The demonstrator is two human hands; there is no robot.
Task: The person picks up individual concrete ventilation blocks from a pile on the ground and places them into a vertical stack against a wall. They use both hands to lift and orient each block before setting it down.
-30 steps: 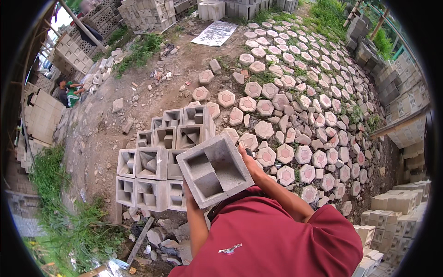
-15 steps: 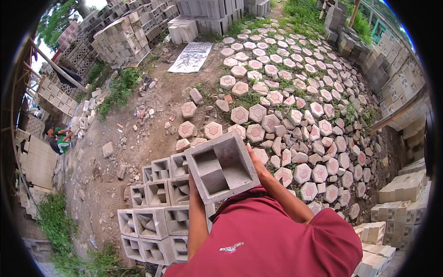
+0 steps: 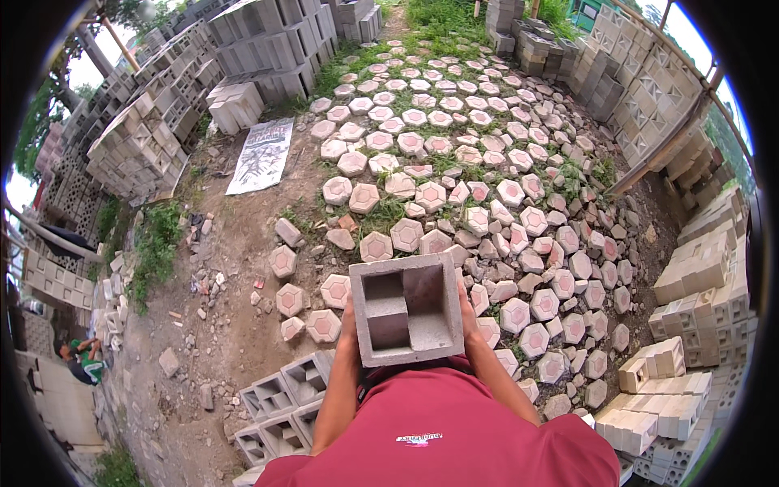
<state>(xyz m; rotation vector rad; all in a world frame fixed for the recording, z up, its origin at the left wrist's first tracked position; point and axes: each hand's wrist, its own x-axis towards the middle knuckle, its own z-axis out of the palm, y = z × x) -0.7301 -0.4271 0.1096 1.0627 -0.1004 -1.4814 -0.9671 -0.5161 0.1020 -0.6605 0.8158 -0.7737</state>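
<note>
A square grey concrete block (image 3: 445,357) with inner dividing walls is held up in front of my body, its hollow side facing up toward me. My left hand (image 3: 349,318) presses against its left side, and my right hand (image 3: 468,312) grips the right side. The fingers of both hands are partly hidden by the block. Below and to the left of my left forearm, several similar hollow blocks (image 3: 280,399) are stacked, partly covered by my arm and red shirt.
Hexagonal pavers (image 3: 376,247) and rubble spread ahead and right. Pale block stacks (image 3: 690,276) line the right side; grey blocks (image 3: 264,49) rise at the far left. A printed sheet (image 3: 261,158) lies on dirt. Another person (image 3: 81,359) sits at the left edge.
My view and body have turned to the right, carrying the block along. The block is now straighter in view, and the stack of similar blocks has slipped lower and partly behind me.
</note>
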